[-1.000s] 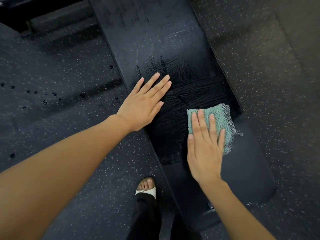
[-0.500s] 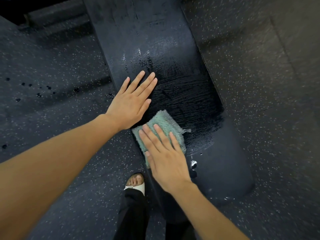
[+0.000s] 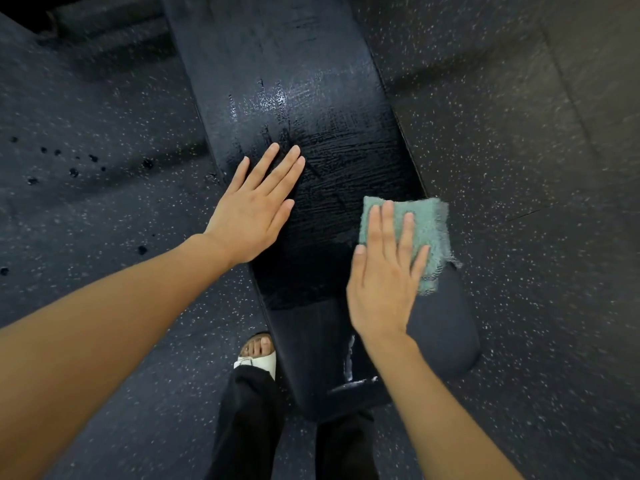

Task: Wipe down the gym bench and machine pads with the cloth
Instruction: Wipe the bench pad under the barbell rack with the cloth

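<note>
Head cam: right hand (image 3: 384, 275) flat, fingers together, palm pressing a teal cloth (image 3: 420, 230) onto the black bench pad (image 3: 311, 109) at its right edge, not gripping it. Cloth's frayed edge hangs just past the pad side. Left hand (image 3: 254, 207) flat and spread on the pad's left edge, holding nothing. Pad middle looks wet and streaked; near end is duller. Sandalled foot (image 3: 258, 353) on speckled rubber floor (image 3: 519, 168) beside the bench.

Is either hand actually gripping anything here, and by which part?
Neither grips. The right hand lies flat on the green cloth, pressing it onto the bench pad; the left hand rests open on the pad.
</note>
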Demonstrator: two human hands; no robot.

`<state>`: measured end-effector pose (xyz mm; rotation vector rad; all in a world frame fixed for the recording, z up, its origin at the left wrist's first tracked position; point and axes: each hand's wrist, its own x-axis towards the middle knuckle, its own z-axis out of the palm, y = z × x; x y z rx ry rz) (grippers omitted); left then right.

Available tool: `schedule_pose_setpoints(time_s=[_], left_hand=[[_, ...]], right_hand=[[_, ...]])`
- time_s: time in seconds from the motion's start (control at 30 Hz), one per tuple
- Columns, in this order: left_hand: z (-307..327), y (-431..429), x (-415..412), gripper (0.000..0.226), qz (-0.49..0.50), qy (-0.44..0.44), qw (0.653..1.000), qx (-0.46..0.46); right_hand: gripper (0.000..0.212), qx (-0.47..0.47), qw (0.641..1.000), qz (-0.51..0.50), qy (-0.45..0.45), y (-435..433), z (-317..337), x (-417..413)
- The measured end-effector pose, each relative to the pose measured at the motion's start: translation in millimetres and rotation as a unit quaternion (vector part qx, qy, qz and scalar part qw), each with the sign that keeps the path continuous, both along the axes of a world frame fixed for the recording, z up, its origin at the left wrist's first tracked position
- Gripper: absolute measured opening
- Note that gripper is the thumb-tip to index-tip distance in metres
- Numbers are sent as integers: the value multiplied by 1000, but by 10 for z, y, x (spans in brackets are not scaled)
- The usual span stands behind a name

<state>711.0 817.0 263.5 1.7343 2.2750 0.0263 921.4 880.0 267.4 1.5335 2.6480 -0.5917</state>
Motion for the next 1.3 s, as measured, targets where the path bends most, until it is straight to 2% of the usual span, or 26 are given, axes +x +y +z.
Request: schedule_pose_setpoints(time_s=[0.2,0.37,0.6,0.9,1.07,1.3], left_hand=[[-20,6,50,59,9,1,1000,1],[6,3,149,59,13,-9,1000,-1],[16,23,354,58,13,-5,1000,-5],[40,29,347,58,18,-25,999,-12],[21,25,349,58,21,-25,999,-9],[17,28,356,57,25,-26,999,-6]], right_hand=[[55,11,985,173,10,-404,13,-85],[54,16,962,272,15,-55,-27,152],[53,24,984,177,4,496,-25,484],[53,17,982,188,5,189,34,974],[54,24,975,223,-6,398,8,786],[55,26,977,213,16,861,-40,44]])
